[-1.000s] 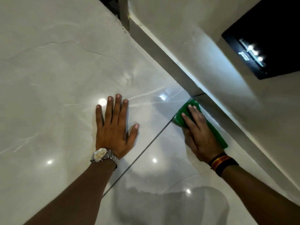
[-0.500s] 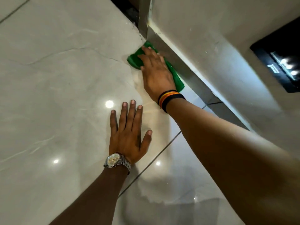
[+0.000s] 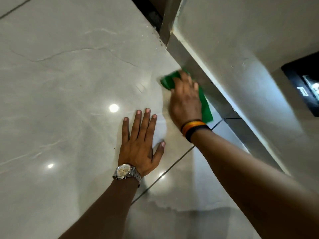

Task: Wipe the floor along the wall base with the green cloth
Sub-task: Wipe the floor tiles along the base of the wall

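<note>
The green cloth [image 3: 205, 106] lies flat on the glossy pale floor tiles [image 3: 69, 83], right against the grey skirting at the wall base [image 3: 203, 69]. My right hand [image 3: 185, 102] presses down on the cloth, covering its middle; green shows beyond the fingertips and along the wall side. The hand is motion-blurred. My left hand [image 3: 139, 144], with a silver watch on its wrist, rests flat on the floor, fingers spread, holding nothing, just below and left of the right hand.
The white wall [image 3: 241, 40] runs diagonally from top centre to lower right. A black panel with lights [image 3: 305, 83] is set in it at the right edge. A dark gap [image 3: 151, 12] lies past the wall corner. A grout line [image 3: 165, 171] crosses below the left hand.
My right hand first slid the cloth far up along the wall base toward the corner. In the last half second it has come back down the skirting. The left hand stayed planted.
</note>
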{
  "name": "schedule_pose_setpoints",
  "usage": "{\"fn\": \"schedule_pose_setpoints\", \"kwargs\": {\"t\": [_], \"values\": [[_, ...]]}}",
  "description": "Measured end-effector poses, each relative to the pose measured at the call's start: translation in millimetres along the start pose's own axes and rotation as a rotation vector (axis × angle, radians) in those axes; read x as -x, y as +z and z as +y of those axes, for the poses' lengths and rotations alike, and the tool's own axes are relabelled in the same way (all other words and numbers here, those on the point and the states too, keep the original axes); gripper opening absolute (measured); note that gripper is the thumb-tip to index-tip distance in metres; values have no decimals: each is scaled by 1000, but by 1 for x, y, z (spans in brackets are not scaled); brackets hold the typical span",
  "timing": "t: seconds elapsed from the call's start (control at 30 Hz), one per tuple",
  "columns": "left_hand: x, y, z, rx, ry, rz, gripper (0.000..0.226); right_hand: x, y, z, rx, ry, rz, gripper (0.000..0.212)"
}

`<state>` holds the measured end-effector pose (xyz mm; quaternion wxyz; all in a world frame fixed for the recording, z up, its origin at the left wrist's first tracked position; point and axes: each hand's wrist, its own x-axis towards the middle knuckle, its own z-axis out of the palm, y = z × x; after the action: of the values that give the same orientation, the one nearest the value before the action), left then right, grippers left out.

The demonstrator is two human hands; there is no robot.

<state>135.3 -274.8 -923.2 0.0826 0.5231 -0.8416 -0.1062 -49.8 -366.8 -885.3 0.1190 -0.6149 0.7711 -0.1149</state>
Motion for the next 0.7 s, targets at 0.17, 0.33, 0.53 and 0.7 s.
{"fn": "schedule_pose_setpoints", "kwargs": {"t": [0.17, 0.33, 0.53, 0.7], "values": [[-2, 1, 0, -26, -13, -35, 84, -80, 12, -60, -82, -40, -27, 51], [-2, 0, 1, 5, -9, -11, 81, -57, -16, -50, -436, 22, -33, 36], [-1, -2, 0, 39, -3, 24, 79, 8, -65, 16, -470, 161, 40, 40], [0, 0, -1, 48, -4, 23, 82, 52, -56, 31, 135, -136, -15, 47]]}}
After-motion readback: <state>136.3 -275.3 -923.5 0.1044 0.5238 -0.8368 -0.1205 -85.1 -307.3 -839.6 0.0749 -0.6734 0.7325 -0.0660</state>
